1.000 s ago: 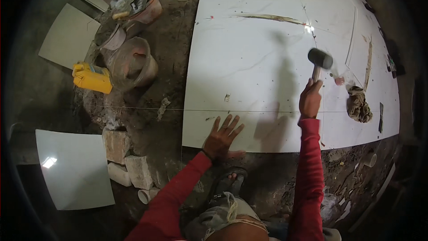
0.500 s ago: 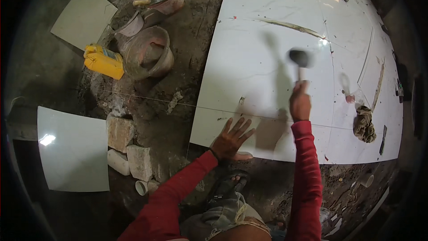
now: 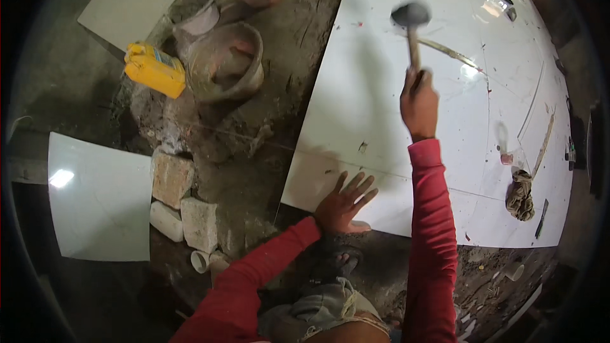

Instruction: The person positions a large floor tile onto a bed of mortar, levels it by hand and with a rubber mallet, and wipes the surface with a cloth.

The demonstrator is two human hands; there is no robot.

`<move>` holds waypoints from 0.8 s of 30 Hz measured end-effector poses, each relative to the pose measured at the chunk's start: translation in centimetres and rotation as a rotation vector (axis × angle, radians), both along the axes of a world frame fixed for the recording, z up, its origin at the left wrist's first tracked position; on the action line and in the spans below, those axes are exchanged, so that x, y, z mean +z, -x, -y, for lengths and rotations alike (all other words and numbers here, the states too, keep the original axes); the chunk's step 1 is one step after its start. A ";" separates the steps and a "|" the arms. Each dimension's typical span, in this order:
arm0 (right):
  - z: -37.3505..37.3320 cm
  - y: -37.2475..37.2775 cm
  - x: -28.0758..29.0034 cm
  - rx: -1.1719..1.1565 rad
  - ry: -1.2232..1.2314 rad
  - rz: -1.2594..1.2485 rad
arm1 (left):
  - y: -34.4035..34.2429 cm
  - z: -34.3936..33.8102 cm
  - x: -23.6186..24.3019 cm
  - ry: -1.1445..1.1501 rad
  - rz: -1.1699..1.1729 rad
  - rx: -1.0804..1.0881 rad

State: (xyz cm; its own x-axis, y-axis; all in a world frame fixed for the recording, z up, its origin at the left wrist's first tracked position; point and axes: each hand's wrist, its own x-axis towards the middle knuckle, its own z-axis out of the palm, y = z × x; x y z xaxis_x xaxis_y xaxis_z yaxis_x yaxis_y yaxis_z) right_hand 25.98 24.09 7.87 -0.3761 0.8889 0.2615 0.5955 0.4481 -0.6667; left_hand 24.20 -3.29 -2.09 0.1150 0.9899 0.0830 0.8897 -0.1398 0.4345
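My right hand (image 3: 419, 103) grips the wooden handle of a mallet (image 3: 410, 20) whose dark head is blurred above the large white floor tile (image 3: 381, 76). My left hand (image 3: 343, 202) lies flat with fingers spread on the tile's near edge. Both arms wear red sleeves. A thin line runs across the tile just beyond my left hand. The tile rests on rough grey mortar bed (image 3: 254, 146) that shows to its left.
A dirty bucket (image 3: 223, 63) and a yellow jerrycan (image 3: 154, 70) stand at left. Loose white tiles (image 3: 101, 197) lie at far left, brick pieces (image 3: 184, 197) beside them. A crumpled rag (image 3: 521, 194) and a wooden stick (image 3: 543, 146) lie on the tiles at right.
The mallet has swung from right to left and up over the tile. The view has shifted, so the tile sits further right. My left hand stays flat on the tile's edge.
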 end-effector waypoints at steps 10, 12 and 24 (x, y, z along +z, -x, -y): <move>-0.9 2.3 -2.2 -0.095 0.039 0.092 | -0.4 -1.2 0.4 -0.110 0.008 -0.007; 1.0 3.4 2.0 -0.034 -0.014 -0.242 | 0.5 -0.7 0.7 -0.015 -0.022 -0.016; 1.0 -0.2 0.2 -0.050 -0.098 -0.234 | -0.7 0.9 -1.3 -0.122 0.003 0.090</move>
